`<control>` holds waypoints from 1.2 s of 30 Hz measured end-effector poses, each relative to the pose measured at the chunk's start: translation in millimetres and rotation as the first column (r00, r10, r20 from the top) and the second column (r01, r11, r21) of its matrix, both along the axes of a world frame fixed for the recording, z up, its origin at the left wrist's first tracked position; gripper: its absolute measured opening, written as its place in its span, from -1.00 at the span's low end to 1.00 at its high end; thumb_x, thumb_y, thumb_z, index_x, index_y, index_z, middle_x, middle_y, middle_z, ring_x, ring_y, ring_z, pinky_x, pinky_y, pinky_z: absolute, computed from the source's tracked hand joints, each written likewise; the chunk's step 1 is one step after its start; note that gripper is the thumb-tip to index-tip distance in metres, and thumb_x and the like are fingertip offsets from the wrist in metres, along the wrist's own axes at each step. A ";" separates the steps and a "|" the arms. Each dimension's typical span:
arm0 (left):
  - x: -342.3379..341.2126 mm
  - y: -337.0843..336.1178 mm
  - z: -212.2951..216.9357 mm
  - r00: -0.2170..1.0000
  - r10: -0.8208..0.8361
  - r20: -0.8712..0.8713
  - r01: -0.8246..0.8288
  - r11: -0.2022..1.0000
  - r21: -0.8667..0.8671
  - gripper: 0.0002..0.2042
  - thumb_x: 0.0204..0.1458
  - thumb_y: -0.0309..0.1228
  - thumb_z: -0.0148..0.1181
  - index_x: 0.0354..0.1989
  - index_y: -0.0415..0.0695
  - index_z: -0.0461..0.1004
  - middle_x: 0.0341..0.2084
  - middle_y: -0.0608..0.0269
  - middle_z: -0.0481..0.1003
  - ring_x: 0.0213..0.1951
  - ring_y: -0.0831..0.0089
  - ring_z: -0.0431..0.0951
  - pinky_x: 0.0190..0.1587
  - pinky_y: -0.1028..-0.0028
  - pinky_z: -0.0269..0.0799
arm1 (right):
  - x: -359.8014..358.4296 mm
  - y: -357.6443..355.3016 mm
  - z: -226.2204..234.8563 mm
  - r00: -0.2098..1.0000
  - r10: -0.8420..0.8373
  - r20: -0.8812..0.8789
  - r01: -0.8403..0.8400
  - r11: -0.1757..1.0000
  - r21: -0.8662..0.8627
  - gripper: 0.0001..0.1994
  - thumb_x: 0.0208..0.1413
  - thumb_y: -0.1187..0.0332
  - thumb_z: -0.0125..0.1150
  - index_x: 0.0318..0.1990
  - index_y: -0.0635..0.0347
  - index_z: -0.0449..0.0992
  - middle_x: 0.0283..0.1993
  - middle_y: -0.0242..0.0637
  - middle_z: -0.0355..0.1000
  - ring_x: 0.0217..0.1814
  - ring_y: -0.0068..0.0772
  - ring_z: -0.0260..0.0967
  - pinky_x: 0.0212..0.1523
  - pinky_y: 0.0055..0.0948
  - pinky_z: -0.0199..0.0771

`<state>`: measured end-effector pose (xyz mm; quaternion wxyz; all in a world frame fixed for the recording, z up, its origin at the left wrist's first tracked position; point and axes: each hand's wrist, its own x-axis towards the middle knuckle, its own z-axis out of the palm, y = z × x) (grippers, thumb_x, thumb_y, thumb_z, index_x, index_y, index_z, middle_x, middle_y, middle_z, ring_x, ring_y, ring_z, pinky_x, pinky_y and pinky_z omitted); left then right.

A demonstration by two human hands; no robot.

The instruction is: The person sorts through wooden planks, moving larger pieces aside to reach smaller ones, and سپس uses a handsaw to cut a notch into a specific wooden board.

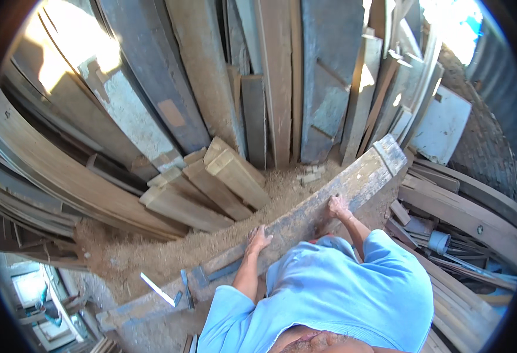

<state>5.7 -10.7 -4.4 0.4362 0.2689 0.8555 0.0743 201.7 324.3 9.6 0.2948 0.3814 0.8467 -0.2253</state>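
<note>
Left hand [259, 240], right hand [339, 207]: curled on plank [361, 182], grip unclear | tool [186, 288] left | boards [275, 88] upright ahead

The shirt [335, 282] was plain light blue. The long plank [296, 223] was dull brown, blotched with pale flecks. I saw a slate-blue board [152, 67] bearing a pinkish-brown patch [171, 113], a whitish board [132, 115] mottled with brown, tan sawdust [152, 252], and a smudged white panel [444, 125].
</note>
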 end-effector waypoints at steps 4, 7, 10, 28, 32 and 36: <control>-12.9 7.8 -4.4 0.998 -0.067 -0.006 0.067 0.997 0.031 -0.33 0.02 -0.02 0.30 0.29 -0.07 0.34 0.21 -0.08 0.42 0.28 0.00 0.37 0.32 0.10 0.28 | -1.3 17.5 -14.5 0.952 -0.160 -0.260 0.166 0.986 0.000 -0.59 0.06 0.14 0.25 -0.03 0.24 0.63 0.01 0.14 0.54 0.15 0.17 0.47 0.19 -0.11 0.47; -4.0 -3.2 0.4 0.997 -0.058 -0.042 0.060 0.998 0.032 -0.32 0.01 -0.01 0.31 0.29 -0.07 0.34 0.21 -0.07 0.43 0.29 -0.01 0.36 0.32 0.09 0.26 | -15.3 11.9 14.0 0.951 -0.154 -0.266 0.157 0.988 -0.013 -0.55 0.09 0.12 0.25 0.02 0.25 0.60 0.06 0.12 0.53 0.17 0.10 0.47 0.20 -0.14 0.47; -1.3 0.4 8.0 0.994 -0.084 -0.071 0.089 0.994 0.065 -0.33 0.00 -0.01 0.33 0.26 -0.08 0.36 0.20 -0.07 0.44 0.28 0.00 0.37 0.32 0.10 0.27 | -7.0 6.1 34.7 0.956 -0.144 -0.256 0.141 0.990 -0.031 -0.55 0.10 0.11 0.26 0.05 0.22 0.59 0.07 0.11 0.53 0.17 0.10 0.47 0.20 -0.13 0.46; 27.6 32.5 30.8 0.972 0.132 -0.193 -0.167 0.970 -0.177 -0.27 -0.02 -0.05 0.37 0.33 -0.06 0.30 0.34 -0.10 0.26 0.39 0.00 0.20 0.40 0.13 0.14 | -70.0 282.9 155.9 0.451 -0.273 -0.850 0.319 0.938 -0.132 -0.25 0.07 -0.01 0.41 0.27 0.31 0.32 0.07 0.12 0.50 0.11 0.00 0.49 0.10 -0.15 0.50; 75.4 67.6 50.5 0.951 0.186 -0.246 -0.232 0.957 -0.175 -0.18 0.01 0.03 0.29 0.45 0.05 0.15 0.46 -0.12 0.01 0.47 -0.07 0.00 0.47 0.07 -0.03 | -128.1 379.2 218.5 0.283 -0.229 -0.931 0.308 0.941 -0.138 -0.14 0.07 -0.04 0.41 0.36 0.35 0.19 0.23 0.15 0.38 0.26 -0.03 0.38 0.26 -0.17 0.37; 126.6 93.3 49.1 0.923 0.329 -0.201 -0.359 0.923 -0.140 -0.19 0.02 0.04 0.27 0.46 0.07 0.16 0.50 -0.12 -0.11 0.49 -0.10 -0.05 0.49 0.07 -0.10 | -193.6 434.4 302.0 0.217 -0.149 -0.965 0.349 0.935 -0.066 -0.01 0.07 -0.17 0.35 0.42 0.42 0.08 0.38 0.19 0.22 0.43 0.01 0.20 0.39 -0.16 0.21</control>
